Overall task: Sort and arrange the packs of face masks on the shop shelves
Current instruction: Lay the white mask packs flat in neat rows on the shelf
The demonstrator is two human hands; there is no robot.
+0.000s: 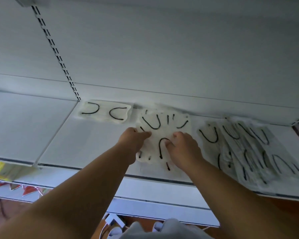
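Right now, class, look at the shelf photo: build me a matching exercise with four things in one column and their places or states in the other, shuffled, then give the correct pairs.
Things:
1. single mask pack
2. middle pile of packs
3. fanned row of packs
4. yellow packaging

Places or states:
A. overlapping, at the shelf's right end
B. on a lower shelf, far left
C. under both hands, left hand and right hand
D. lying alone against the back panel, beside the slotted upright

Pairs: 1-D, 2-C, 3-A, 4-B

White shelf (100, 144) bearing mask packs (164, 133)
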